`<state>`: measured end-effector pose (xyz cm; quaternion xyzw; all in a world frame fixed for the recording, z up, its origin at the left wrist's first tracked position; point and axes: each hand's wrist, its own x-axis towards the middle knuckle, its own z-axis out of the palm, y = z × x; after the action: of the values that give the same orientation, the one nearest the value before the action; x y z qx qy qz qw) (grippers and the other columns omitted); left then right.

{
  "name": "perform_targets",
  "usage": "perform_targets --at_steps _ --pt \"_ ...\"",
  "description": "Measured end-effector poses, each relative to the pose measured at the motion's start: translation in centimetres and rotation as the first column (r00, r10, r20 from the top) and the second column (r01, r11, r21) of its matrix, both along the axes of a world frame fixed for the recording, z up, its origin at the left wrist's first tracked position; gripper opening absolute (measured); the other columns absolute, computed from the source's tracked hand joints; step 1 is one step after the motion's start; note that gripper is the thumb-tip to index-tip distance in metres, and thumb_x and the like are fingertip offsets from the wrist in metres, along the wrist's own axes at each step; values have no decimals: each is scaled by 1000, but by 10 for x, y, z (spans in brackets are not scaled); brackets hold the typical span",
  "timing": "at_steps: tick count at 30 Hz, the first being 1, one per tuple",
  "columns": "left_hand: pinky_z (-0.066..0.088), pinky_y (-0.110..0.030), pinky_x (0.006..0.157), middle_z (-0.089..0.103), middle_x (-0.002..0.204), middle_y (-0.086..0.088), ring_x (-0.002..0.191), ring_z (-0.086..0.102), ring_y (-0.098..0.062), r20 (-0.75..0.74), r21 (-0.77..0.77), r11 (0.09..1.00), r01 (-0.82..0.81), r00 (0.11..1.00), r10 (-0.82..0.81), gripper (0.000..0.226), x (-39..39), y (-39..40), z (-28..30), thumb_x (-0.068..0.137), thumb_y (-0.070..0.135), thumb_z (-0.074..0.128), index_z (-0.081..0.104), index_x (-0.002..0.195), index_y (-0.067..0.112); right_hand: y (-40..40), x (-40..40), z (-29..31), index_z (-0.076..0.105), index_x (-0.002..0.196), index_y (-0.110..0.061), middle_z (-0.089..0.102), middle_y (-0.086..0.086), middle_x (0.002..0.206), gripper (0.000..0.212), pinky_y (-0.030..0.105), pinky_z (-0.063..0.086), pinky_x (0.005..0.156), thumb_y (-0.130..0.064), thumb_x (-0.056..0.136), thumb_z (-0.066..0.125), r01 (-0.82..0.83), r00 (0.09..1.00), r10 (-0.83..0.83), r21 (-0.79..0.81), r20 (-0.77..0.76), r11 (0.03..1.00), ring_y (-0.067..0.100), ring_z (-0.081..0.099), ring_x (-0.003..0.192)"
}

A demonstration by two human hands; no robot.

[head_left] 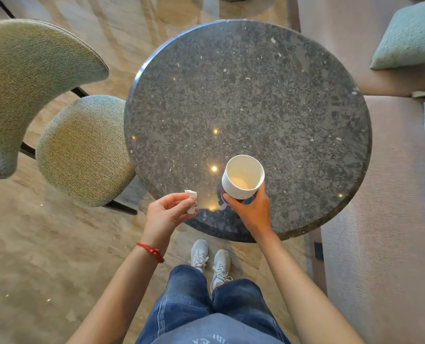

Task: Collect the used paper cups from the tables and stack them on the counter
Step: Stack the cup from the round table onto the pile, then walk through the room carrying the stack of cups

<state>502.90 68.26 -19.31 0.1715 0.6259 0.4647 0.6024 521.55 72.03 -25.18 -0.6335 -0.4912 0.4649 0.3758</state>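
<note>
A stack of white paper cups [242, 177], rims nested one in another, is held upright just above the near part of the round dark stone table [268, 95]. My right hand [249, 209] grips the stack from below and behind. The top cup is open and shows no liquid inside. My left hand [168, 214] hovers at the table's near left edge, fingers pinched on a crumpled white napkin [191, 201]. A red cord bracelet circles my left wrist.
A green upholstered chair [57, 115] stands close to the table's left side. A pale pink sofa [390, 194] runs along the right, with a teal cushion [410, 36] at its far end. My legs and white shoes stand on tan carpet below the table's near edge.
</note>
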Motion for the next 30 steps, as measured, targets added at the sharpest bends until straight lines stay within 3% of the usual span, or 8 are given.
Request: perform_targets --at_steps 4,8,12,17,19,22,26,30 --pt "55 -21 59 72 69 -6 70 70 -19 -1 25 998 -53 999 53 7 0 -8 7 77 3 67 69 82 8 -3 6 20 46 106 -51 55 -28 109 60 9 46 80 -41 59 81 -83 993 82 -8 -89 997 -10 53 106" --pt "55 -21 60 71 72 -10 70 70 -21 3 22 989 -149 989 149 7 -1 -21 13 77 2 67 71 80 7 -7 8 33 47 116 -34 59 -13 114 67 29 51 88 -41 59 82 -193 968 186 -21 -169 981 14 56 113" --pt "55 -21 59 69 71 -9 67 69 -18 -11 59 960 -274 961 275 8 -7 -44 21 78 0 64 70 79 7 -11 -2 43 51 107 -35 63 -11 109 65 31 52 86 -48 50 80 -290 936 278 -26 -215 957 12 60 106" --pt "55 -21 58 69 69 -8 65 68 -17 7 77 897 -436 900 437 9 -24 -86 32 79 -2 63 69 78 5 -21 -36 54 52 109 -32 64 -6 110 62 23 53 83 -30 56 85 -457 857 441 2 -265 890 14 60 108" --pt "55 -21 59 69 68 -8 64 68 -16 9 84 863 -498 867 499 7 -36 -103 36 79 -2 63 68 81 3 -27 -54 60 52 111 -30 64 -3 111 65 27 52 86 -34 53 84 -517 820 502 18 -274 856 14 60 107" --pt "55 -21 58 68 68 -9 62 68 -15 19 89 805 -587 809 588 7 -56 -130 40 79 -1 63 67 83 3 -40 -84 67 51 114 -24 63 6 114 68 37 51 91 -23 56 87 -598 761 585 44 -281 800 23 59 110" --pt "55 -20 58 65 74 -13 61 67 -14 48 101 716 -691 722 690 6 -87 -170 44 78 0 63 66 84 2 -65 -130 74 52 113 -26 64 -1 111 65 34 51 91 -23 57 83 -685 692 675 62 -255 726 16 60 107" --pt "55 -19 57 63 78 -15 61 67 -13 66 110 636 -764 644 762 7 -130 -221 48 80 1 64 65 87 0 -99 -188 80 53 109 -25 64 1 108 58 45 50 93 -6 64 83 -765 607 758 86 -237 639 21 61 105"
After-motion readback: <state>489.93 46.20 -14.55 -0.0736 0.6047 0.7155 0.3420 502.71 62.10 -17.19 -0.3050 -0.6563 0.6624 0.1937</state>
